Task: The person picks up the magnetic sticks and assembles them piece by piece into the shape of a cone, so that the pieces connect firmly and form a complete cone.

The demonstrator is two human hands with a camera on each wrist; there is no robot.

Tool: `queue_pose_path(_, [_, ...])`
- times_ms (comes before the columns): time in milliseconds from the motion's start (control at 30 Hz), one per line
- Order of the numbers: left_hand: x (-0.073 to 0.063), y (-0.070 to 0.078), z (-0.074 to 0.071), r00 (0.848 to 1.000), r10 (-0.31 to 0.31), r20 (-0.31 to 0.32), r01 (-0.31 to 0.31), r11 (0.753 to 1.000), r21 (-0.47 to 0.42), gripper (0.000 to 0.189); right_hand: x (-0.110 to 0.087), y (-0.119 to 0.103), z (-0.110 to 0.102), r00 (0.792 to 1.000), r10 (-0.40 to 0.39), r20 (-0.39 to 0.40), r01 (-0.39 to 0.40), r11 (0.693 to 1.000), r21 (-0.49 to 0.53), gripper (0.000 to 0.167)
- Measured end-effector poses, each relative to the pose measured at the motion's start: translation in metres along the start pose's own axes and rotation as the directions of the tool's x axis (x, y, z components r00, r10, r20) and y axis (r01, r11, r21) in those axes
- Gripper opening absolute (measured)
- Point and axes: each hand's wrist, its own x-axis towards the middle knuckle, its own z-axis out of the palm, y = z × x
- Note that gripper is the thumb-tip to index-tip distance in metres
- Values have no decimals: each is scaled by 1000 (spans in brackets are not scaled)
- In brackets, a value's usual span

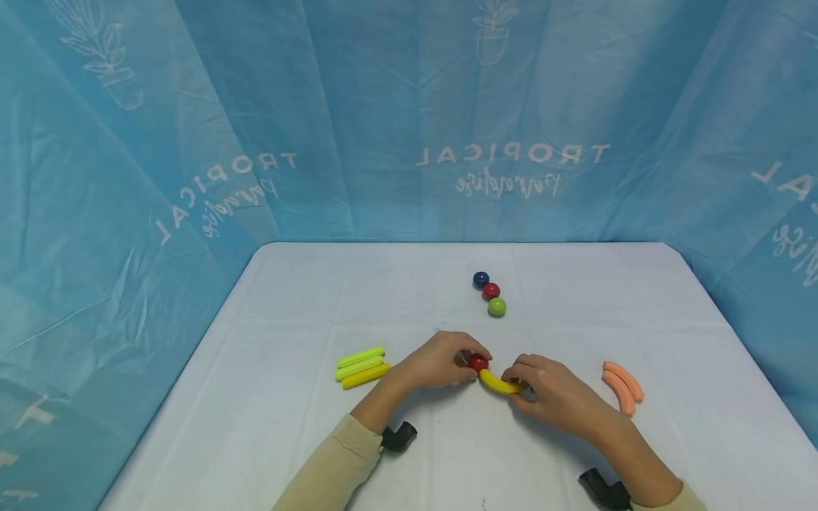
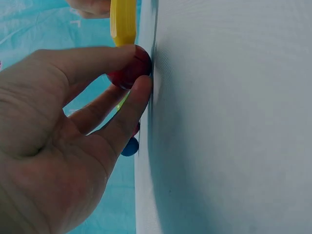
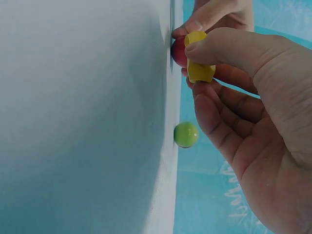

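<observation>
The step in hand looks to be joining the banana (image 1: 500,384) to the red ball (image 1: 477,363): the ball sits at the banana's far-left tip, and the two seem to touch. The left hand (image 1: 441,360) has thumb and fingertips clamped on the ball; the right hand (image 1: 552,390) pinches the banana near its right end, thumb opposite fingers. In the wrist views the banana appears slightly raised above the white cloth (image 1: 409,461), so the next move probably calls for a level lowering, then a soft release that keeps the ball from rolling. The banana is a smooth, bright yellow curve, ribbed lengthwise, apparently hard plastic. The ball is round and shiny, dark red. Well beyond the banana, a blue ball (image 1: 481,279), a second red ball (image 1: 491,291) and a green ball (image 1: 496,306), all glossy, make a short slanting row. Left of the banana lie two slim lime sticks (image 1: 359,368) and a deeper yellow stick (image 1: 366,376), side by side. To its right, past the right hand, two peach, bent pieces (image 1: 623,382) nest together, rounded and matte-looking. The cloth under the banana is thin and faintly creased.
</observation>
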Motion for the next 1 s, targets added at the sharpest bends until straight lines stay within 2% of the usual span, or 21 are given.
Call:
queue_pose_path(300, [1, 0, 3, 999, -20, -27, 19, 999, -51, 27, 1, -1, 2, 999, -26, 35, 24, 999, 47, 28])
queue_pose_path(433, [4, 3, 7, 993, -103, -60, 98, 992, -76, 38, 2, -3, 2, 999, -36, 33, 34, 998, 55, 29])
queue_pose_path(533, [5, 6, 10, 979, -186, -89, 176, 978, -110, 42, 2, -4, 3, 998, -37, 40, 35, 998, 53, 30])
queue_pose_path(600, [5, 7, 10, 970, -218, -105, 204, 971, -127, 39, 2, -5, 3, 998, -34, 52, 31, 998, 52, 30])
queue_pose_path(733, [6, 6, 11, 966, -227, -125, 209, 968, -138, 34, 3, -5, 4, 997, -19, 73, 16, 999, 42, 30])
queue_pose_path(1000, [5, -3, 12, 969, -212, -128, 198, 973, -117, 29, 4, -11, 5, 991, 20, 133, -22, 1000, 12, 30])
